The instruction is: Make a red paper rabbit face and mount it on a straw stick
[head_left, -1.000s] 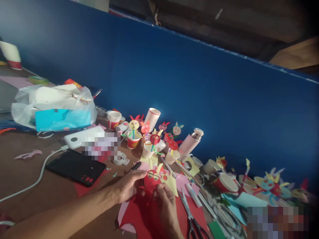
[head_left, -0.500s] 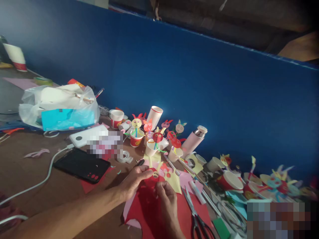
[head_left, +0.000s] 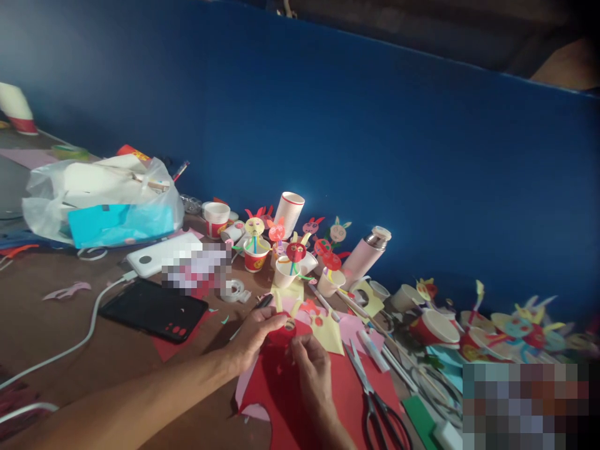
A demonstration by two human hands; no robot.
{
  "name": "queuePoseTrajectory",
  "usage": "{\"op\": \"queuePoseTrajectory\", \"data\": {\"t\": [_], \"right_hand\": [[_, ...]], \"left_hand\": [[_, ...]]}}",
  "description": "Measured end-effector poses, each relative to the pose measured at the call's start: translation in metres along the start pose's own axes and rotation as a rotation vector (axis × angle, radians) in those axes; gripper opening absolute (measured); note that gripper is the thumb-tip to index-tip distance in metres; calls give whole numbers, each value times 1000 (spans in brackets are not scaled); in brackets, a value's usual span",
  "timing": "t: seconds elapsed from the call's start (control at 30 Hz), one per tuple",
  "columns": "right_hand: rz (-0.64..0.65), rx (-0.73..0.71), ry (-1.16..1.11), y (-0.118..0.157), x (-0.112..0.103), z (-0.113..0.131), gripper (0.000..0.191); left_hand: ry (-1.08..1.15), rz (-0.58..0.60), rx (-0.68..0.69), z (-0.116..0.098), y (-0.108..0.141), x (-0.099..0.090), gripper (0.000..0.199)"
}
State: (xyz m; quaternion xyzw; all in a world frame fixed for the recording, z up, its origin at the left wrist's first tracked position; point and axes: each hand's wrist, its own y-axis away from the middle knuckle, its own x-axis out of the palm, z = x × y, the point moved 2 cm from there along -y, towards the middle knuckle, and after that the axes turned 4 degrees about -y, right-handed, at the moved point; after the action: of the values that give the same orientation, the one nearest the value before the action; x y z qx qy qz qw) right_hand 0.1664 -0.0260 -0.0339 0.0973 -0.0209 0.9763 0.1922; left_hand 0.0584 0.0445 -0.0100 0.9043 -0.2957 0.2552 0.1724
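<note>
My left hand (head_left: pixel 253 337) pinches a red paper cutout (head_left: pixel 280 334) by its upper left edge, thumb on top. Yellow ear-like strips stand up from the cutout, and a dark-marked eye patch shows on it. Close against its right side is my right hand (head_left: pixel 313 365), with thumb and fingers pressed together. Whatever lies between those fingertips is too small to make out. Both hands are over a large red paper sheet (head_left: pixel 340 400). Black-handled scissors (head_left: pixel 370 397) lie on that sheet, right of my right hand, their blades apart.
Paper cups with paper faces (head_left: pixel 287 272) stand behind the hands, near a pink thermos (head_left: pixel 363 259). Left are a black phone case (head_left: pixel 150 312), a white power bank (head_left: pixel 162 253), tape (head_left: pixel 234 290) and a plastic bag (head_left: pixel 42 200). Pens and more cups (head_left: pixel 435 328) crowd the right.
The view has shifted slightly, so the bag and items on the left sit further left. Both hands keep nearly the same hold, with the right hand slightly higher against the cutout.
</note>
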Motion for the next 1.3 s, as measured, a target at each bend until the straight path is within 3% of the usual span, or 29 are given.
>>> {"op": "queuePoseTrajectory", "data": {"t": [0.23,0.43,0.73,1.0,1.17,1.3], "right_hand": [[18,38,14,4,-2,1,22],[-20,-36,45,1,-14,10,21],[6,-91,174,-4,-18,14,23],[43,-36,187,-2,-12,12,22],[-1,-52,154,-6,-17,21,24],[-52,-126,171,-13,-23,35,27]], "left_hand": [[-23,-81,-22,-2,-2,-3,18],[-41,-118,34,-8,-2,-3,19],[-117,-121,-25,0,-5,-9,20],[-170,-75,-64,4,-3,-4,25],[-143,-6,-92,-14,1,5,31],[-73,-82,-53,-37,-8,4,36]]}}
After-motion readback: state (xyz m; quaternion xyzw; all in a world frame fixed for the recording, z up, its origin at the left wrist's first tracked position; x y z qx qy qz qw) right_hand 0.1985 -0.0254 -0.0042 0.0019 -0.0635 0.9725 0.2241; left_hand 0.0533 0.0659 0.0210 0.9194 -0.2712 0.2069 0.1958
